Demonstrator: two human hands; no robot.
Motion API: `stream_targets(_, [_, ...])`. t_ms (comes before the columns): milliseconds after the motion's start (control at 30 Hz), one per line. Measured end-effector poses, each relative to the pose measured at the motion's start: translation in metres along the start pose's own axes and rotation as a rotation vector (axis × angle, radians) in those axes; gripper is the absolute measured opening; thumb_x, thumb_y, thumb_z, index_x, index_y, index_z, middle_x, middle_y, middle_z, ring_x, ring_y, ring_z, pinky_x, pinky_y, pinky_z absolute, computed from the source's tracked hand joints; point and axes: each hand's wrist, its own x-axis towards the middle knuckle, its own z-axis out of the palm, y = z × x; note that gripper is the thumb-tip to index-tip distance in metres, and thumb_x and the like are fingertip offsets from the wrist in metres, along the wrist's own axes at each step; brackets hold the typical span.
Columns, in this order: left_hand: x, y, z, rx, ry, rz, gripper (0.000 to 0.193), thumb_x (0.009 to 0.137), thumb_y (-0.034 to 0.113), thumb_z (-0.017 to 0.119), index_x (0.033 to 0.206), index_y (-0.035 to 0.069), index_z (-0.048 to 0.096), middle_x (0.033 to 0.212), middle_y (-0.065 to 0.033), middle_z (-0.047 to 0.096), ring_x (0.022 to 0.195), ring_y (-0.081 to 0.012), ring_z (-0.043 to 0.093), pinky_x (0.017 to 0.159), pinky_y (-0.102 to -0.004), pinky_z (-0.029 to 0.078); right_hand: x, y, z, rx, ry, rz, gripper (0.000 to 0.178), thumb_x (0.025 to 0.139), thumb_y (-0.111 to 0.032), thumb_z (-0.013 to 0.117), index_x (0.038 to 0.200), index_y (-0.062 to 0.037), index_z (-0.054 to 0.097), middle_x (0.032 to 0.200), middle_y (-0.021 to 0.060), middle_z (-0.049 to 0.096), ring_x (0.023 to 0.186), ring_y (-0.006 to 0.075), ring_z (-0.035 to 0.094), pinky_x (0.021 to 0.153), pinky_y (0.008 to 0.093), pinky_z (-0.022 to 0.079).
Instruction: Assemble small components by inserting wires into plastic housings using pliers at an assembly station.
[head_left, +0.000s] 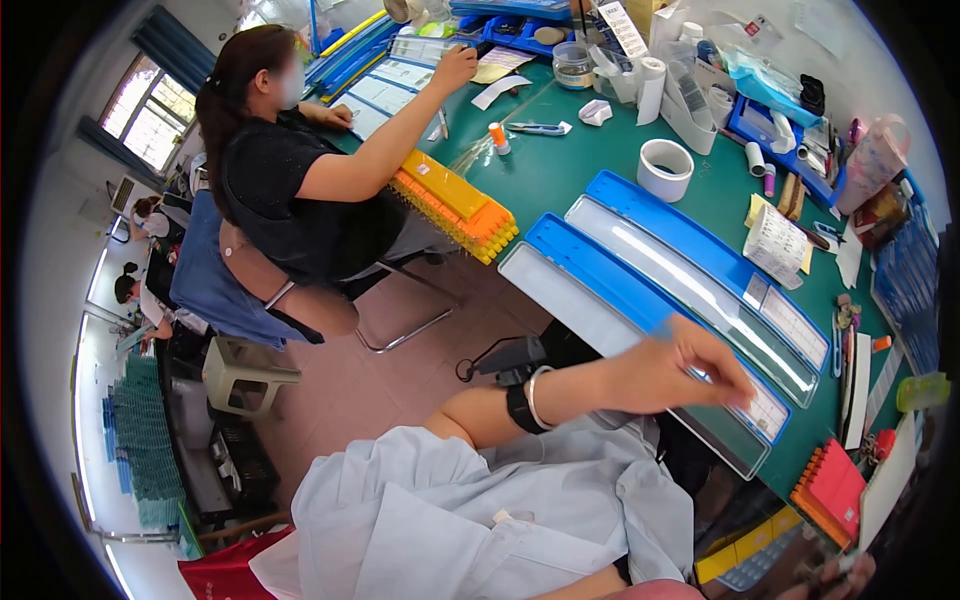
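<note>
My left hand [680,368], blurred by motion, hangs over the near long blue case [575,258]. Thumb and fingertips come together above a white printed label [768,412] at the case's right end; whatever is in them is too small to make out. A clear lid [540,283] lies open along the near side of this case. Just beyond lies a second blue case [640,205] with its own clear lid [690,285] and printed label [790,315]. At the lower right rim, my right hand [840,578] is partly cut off and smeared, close to a pale thing I cannot identify.
A co-worker [290,170] sits at the far left of the green table [570,165], near orange and yellow pieces [455,205]. White tape roll [665,168], glue stick [498,138] and cutter knife [538,128] lie beyond the cases. A red-orange stack [830,490] stands at right.
</note>
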Motion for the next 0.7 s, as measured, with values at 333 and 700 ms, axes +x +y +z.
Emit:
stream_targets(333, [-0.031, 0.016, -0.094, 0.563, 0.717, 0.059, 0.009, 0.094, -0.001, 0.071, 0.101, -0.001, 0.065, 0.106, -0.017, 0.075, 0.099, -0.0218, 0.074, 0.09, -0.032, 0.057, -0.028, 0.042, 0.106, 0.251, -0.609, 0.523, 0.002, 0.088, 0.001, 0.057, 0.087, -0.0009, 0.058, 0.087, 0.0147, 0.062, 0.078, 0.0213, 0.056, 0.071, 0.0317, 0.043])
stream_targets(700, [-0.051, 0.009, -0.148, 1.283, 1.015, -0.108, 0.012, 0.091, 0.002, 0.075, 0.101, -0.004, 0.076, 0.098, -0.0087, 0.077, 0.088, -0.0135, 0.071, 0.083, -0.026, 0.055, -0.036, 0.068, 0.171, 0.474, -1.004, 0.53, 0.018, 0.08, 0.012, 0.065, 0.093, 0.002, 0.06, 0.094, 0.0142, 0.063, 0.072, 0.0213, 0.06, 0.059, 0.0285, 0.047])
